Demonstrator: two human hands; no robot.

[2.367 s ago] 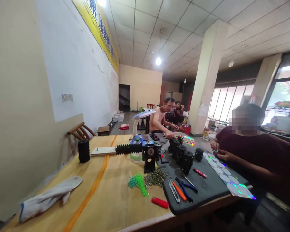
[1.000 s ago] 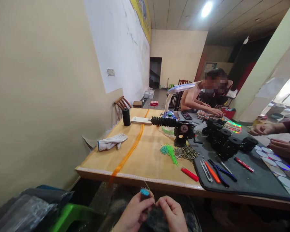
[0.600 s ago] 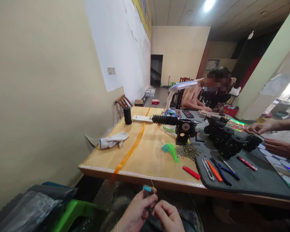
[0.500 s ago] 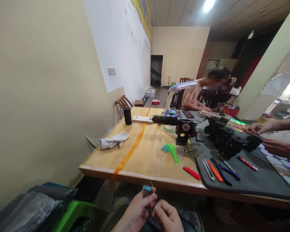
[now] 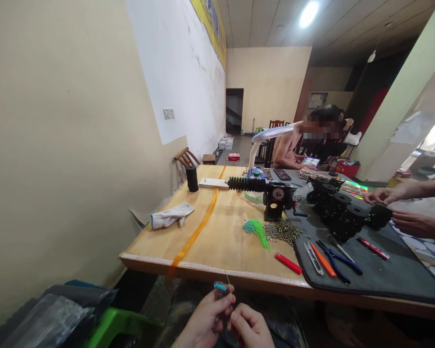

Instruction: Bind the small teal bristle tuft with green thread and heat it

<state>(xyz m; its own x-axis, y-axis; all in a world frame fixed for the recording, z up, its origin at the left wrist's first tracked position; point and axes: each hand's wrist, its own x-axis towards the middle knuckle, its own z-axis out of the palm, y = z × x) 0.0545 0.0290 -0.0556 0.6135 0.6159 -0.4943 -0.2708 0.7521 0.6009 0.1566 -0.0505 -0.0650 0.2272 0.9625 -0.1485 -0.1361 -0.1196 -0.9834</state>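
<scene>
My left hand (image 5: 205, 321) and my right hand (image 5: 250, 328) meet at the bottom edge, below the wooden table's front edge (image 5: 217, 268). The left hand pinches a small piece with a blue tip (image 5: 220, 286). A thin green strand (image 5: 228, 282) rises between the fingertips of both hands. What the right hand grips exactly is too small to tell. On the table ahead lie a bunch of green strands (image 5: 257, 227) and a heap of dark beads (image 5: 283, 231).
A black winding machine (image 5: 273, 198), black spools (image 5: 342, 212), a red lighter (image 5: 288, 263), pliers and cutters (image 5: 329, 256) on a dark mat, a white glove (image 5: 172, 215). A co-worker's hands (image 5: 402, 208) reach in at right; another person sits far back. Green stool (image 5: 112, 324) at lower left.
The view tipped down from the room to the table edge, bringing my hands into sight. In the last second my hands sank slightly lower in the picture, still holding the blue-tipped piece.
</scene>
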